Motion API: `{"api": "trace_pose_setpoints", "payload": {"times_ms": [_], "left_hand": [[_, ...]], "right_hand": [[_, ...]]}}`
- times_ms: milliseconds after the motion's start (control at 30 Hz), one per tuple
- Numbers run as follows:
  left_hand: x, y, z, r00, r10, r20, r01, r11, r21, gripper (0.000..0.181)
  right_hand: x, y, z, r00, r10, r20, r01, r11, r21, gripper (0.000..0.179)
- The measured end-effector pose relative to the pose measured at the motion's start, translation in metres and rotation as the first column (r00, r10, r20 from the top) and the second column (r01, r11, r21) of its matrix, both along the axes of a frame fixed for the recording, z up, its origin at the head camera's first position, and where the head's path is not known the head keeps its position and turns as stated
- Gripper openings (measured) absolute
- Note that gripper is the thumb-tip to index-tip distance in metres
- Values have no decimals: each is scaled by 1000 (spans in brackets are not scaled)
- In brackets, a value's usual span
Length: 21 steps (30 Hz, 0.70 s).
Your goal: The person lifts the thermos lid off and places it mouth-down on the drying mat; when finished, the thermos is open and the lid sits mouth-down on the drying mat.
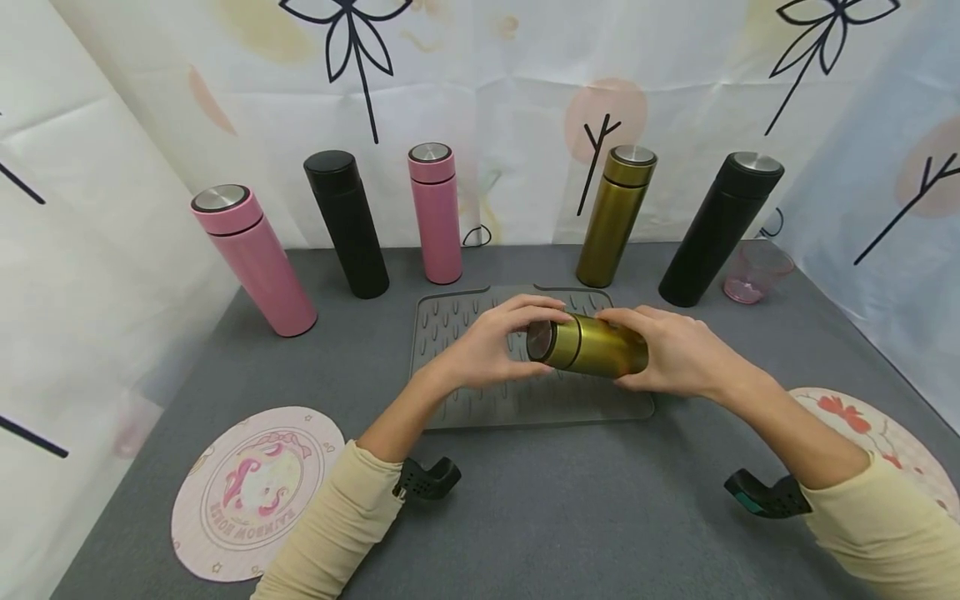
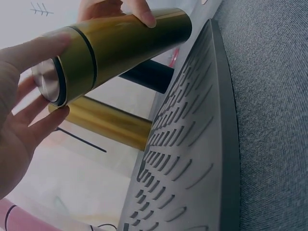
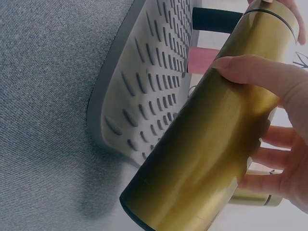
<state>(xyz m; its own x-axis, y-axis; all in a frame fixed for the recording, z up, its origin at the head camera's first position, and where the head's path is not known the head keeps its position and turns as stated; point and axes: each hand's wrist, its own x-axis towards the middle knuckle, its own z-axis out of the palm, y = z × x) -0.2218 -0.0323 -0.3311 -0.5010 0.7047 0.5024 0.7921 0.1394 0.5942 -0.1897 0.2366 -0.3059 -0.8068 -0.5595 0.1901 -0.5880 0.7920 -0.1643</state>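
A gold thermos flask (image 1: 600, 347) is held tilted, nearly on its side, above a grey ridged drying mat (image 1: 517, 408). My left hand (image 1: 498, 342) grips it at the lid end, thumb and fingers on opposite sides of the cap. Around the body, toward the base, my right hand (image 1: 671, 350) holds it. The silver lid top points left in the head view. In the left wrist view the flask (image 2: 139, 41) is clear of the mat (image 2: 192, 144). The right wrist view shows the thumb and fingers of my right hand (image 3: 284, 96) wrapped about the gold body (image 3: 207, 139).
Along the back stand a pink flask (image 1: 258, 267), a black flask (image 1: 348, 225), another pink flask (image 1: 436, 217), a gold flask (image 1: 617, 217) and a black flask (image 1: 716, 233). A pink glass (image 1: 750, 279) is back right. Round placemats lie left (image 1: 198, 508) and right (image 1: 900, 433).
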Motion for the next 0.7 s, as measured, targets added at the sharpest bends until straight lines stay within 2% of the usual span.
{"api": "trace_pose_setpoints", "payload": {"times_ms": [100, 200, 300, 367, 500, 600, 700], "left_hand": [[1, 0, 0, 997, 47, 59, -48, 999, 21, 58], [3, 1, 2, 986, 128, 110, -131, 991, 16, 57], [5, 2, 3, 968, 211, 133, -212, 977, -8, 54], [5, 3, 3, 963, 230, 137, -230, 973, -15, 54], [3, 1, 2, 981, 160, 108, -163, 986, 21, 62], [0, -2, 2, 997, 61, 47, -64, 997, 53, 70], [-2, -4, 2, 999, -39, -12, 40, 998, 54, 73]], "right_hand": [[0, -1, 0, 1000, 1, -7, -1, 1000, -4, 78], [0, -1, 0, 1000, 2, -14, -2, 1000, -11, 79], [0, -2, 1, 1000, 3, -2, -3, 1000, -21, 79], [0, -3, 1, 1000, 3, 15, -2, 1000, -28, 80], [-1, -2, 3, 998, 21, 59, -18, 998, -58, 80], [-1, 0, 4, 994, 49, 94, -41, 995, -86, 79], [-2, 1, 5, 989, 78, 127, -66, 993, -97, 78]]}}
